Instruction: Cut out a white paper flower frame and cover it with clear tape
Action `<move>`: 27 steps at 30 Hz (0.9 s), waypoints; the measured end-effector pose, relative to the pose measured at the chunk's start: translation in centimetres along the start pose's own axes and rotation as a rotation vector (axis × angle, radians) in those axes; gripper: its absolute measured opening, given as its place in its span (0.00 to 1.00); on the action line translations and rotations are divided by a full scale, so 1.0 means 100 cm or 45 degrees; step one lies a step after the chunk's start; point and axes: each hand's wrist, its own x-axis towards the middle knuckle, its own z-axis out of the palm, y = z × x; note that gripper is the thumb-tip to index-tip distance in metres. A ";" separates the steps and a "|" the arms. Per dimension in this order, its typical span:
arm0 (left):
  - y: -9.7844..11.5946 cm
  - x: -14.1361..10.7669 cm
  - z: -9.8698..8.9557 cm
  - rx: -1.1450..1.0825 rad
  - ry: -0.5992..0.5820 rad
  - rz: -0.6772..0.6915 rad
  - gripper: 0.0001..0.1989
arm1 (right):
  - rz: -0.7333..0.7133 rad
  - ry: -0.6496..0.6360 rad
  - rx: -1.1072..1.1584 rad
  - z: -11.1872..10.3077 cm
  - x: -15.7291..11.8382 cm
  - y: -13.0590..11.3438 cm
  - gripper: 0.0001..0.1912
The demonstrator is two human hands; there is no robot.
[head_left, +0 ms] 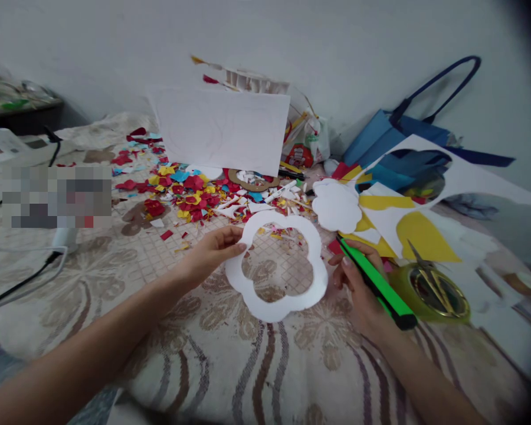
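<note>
My left hand [221, 247] pinches the left edge of a white paper flower-shaped ring [279, 308], its centre cut out so the tablecloth shows through. In my right hand [358, 273] is a green and black box cutter [383, 286], held slanting with its black end toward my wrist. The fingers of that hand are close to the ring's right edge. Whether the cutter's blade is out I cannot tell. Just beyond lie solid white paper flower shapes [336, 206].
Coloured paper scraps [194, 195] cover the table's middle, before an upright white sheet [221, 130]. Scissors [433, 283] rest on a tape roll [462, 307] at right, near yellow paper [429, 236] and a blue bag [376, 139]. Cables [35, 283] run along the left.
</note>
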 end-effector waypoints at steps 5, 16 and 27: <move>0.000 0.001 -0.001 0.036 -0.017 -0.004 0.15 | 0.102 -0.023 -0.022 -0.002 0.003 -0.002 0.20; 0.000 0.003 -0.002 0.080 -0.012 -0.013 0.15 | 0.061 -0.123 -0.058 -0.004 0.000 0.009 0.17; 0.003 0.004 -0.001 0.076 0.002 -0.041 0.14 | 0.016 -0.169 -0.138 -0.001 -0.007 0.001 0.18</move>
